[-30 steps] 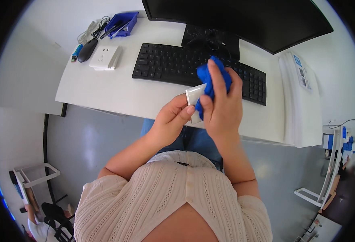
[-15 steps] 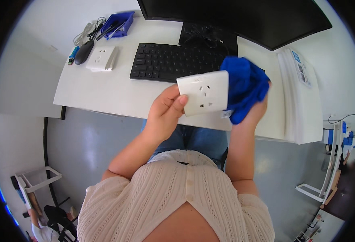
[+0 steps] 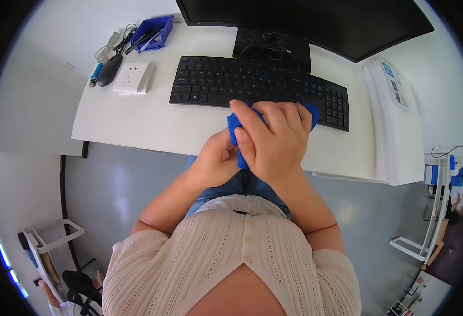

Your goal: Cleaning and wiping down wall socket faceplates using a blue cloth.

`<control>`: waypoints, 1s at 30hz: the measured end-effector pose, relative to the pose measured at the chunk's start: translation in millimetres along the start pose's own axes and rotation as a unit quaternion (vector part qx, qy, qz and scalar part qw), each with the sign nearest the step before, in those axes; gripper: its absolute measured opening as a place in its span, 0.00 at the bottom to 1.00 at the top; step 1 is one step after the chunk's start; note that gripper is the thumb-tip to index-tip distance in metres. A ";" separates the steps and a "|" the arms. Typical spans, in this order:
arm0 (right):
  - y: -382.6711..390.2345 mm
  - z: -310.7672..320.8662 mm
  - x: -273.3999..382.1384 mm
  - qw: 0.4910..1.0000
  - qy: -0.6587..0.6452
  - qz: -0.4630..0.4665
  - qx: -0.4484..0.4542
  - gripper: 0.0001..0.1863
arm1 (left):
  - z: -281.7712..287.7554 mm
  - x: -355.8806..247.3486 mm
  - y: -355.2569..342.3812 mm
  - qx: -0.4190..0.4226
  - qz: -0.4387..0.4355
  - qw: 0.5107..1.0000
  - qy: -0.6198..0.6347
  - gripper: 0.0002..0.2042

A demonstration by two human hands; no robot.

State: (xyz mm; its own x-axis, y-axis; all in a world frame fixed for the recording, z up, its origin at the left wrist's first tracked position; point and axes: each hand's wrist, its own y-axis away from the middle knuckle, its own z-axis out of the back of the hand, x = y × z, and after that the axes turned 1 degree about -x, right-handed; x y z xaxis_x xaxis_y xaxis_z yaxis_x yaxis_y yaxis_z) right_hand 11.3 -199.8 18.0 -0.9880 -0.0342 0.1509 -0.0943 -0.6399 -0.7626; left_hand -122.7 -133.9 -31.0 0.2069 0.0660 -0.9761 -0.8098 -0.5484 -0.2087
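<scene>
My right hand (image 3: 277,138) is closed over a blue cloth (image 3: 232,127), its fingers wrapped across the top. Beneath, the white wall socket is hidden by the cloth and hands. Around its left side my left hand (image 3: 218,159) stays closed, with the thumb and fingers partly tucked under the cloth. Both hands meet above the front edge of the white desk (image 3: 131,118), in front of the black keyboard (image 3: 215,79). More white wall sockets (image 3: 132,77) lie stacked on the desk at the left.
A black mouse (image 3: 110,70) and a small blue-green item (image 3: 95,73) lie beside the stack. Behind them is a blue tray (image 3: 168,26) with pens. A black monitor (image 3: 315,21) stands at the back. White packing sheets (image 3: 386,129) are piled at the right.
My right hand has brought the cloth leftward onto the wall socket, covering it. The socket's face has gone from sight. My left hand has shifted slightly and keeps its grip.
</scene>
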 end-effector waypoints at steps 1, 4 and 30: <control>-2.2 2.4 -2.3 0.999 -0.004 -0.022 0.026 0.13 | 0.0 -0.3 -0.7 0.011 0.021 1.000 0.013 0.14; -3.2 -3.2 -16.7 0.999 -0.026 -0.027 -0.011 0.06 | 5.7 12.6 2.2 0.032 0.015 0.999 0.009 0.13; 15.9 -15.0 -25.3 0.949 -0.237 -0.194 -0.077 0.30 | -19.6 -13.1 -10.2 -0.055 -0.061 0.990 -0.115 0.12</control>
State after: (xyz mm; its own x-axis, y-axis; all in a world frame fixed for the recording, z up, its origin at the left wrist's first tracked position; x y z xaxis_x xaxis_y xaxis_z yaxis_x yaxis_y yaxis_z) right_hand 33.0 -197.5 -7.4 -0.7122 -0.1831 0.6777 -0.4934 -0.5562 -0.6687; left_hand -106.4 -145.5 -15.0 0.1595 0.3190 -0.9342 -0.7190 -0.6109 -0.3314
